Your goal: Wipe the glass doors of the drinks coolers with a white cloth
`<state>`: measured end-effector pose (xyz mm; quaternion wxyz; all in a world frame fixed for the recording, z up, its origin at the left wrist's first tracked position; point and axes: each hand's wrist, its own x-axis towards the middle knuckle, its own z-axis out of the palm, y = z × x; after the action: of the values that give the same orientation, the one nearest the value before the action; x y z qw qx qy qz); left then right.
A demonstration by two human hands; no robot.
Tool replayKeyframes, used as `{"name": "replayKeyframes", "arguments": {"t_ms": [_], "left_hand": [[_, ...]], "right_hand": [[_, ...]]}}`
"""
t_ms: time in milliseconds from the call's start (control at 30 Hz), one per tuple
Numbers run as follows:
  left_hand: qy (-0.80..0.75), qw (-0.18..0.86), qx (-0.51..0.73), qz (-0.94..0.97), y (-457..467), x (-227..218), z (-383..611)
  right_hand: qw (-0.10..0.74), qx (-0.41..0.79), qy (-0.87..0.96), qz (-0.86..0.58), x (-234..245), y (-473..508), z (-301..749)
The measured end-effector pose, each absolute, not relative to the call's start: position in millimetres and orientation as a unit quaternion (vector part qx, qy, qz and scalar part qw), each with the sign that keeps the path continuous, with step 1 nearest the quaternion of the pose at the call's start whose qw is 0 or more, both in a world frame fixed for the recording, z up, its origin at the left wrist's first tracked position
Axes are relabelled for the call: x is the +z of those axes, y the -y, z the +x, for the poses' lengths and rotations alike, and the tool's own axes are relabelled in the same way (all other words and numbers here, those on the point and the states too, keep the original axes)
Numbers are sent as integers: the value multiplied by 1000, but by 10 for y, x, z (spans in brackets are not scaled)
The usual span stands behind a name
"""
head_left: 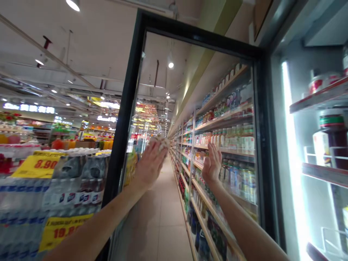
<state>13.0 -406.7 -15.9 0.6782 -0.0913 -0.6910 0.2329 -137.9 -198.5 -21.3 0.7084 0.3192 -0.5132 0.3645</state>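
Observation:
The glass door (165,206) of an upright cooler stands swung open in front of me, framed in black. My left hand (149,163) presses a crumpled, light patterned cloth (162,142) to the glass, left of the pane's middle. Its fingers lie over the cloth and cover part of it. To the right, my right hand (212,165) is raised at the pane with fingers stretched upward and no object in it. Whether its fingers touch the glass I cannot tell.
On the right, the lit cooler shelves (320,96) hold bottles, including a dark bottle (335,136). Stacked packs of bottled drinks (73,192) with yellow price signs (40,165) stand left of the door frame (123,112). Through the glass appear a tiled aisle and long drink shelves (225,119).

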Motion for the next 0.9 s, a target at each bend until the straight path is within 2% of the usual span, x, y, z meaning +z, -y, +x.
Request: {"name": "replayKeyframes", "arguments": {"t_ms": [100, 267, 433, 500, 633, 767, 900], "left_hand": [[720, 612, 290, -151, 3964, -244, 68], [712, 660, 230, -67, 3724, -127, -89], [748, 536, 318, -228, 3486, -63, -213], [745, 549, 310, -220, 3462, 55, -217], [745, 630, 207, -73, 3429, 271, -194], [764, 589, 230, -126, 3356, 79, -208], [755, 607, 225, -104, 3419, -90, -261]], "right_hand": [[701, 367, 522, 318, -215, 1987, -1381], [699, 367, 529, 311, -218, 1988, -1391], [700, 362, 533, 307, -216, 1977, -1388], [701, 370, 527, 305, -212, 1979, -1370], [710, 378, 511, 304, -202, 1983, -1349], [718, 355, 509, 316, -206, 1957, -1361], [722, 251, 501, 407, -225, 1999, -1261]]}}
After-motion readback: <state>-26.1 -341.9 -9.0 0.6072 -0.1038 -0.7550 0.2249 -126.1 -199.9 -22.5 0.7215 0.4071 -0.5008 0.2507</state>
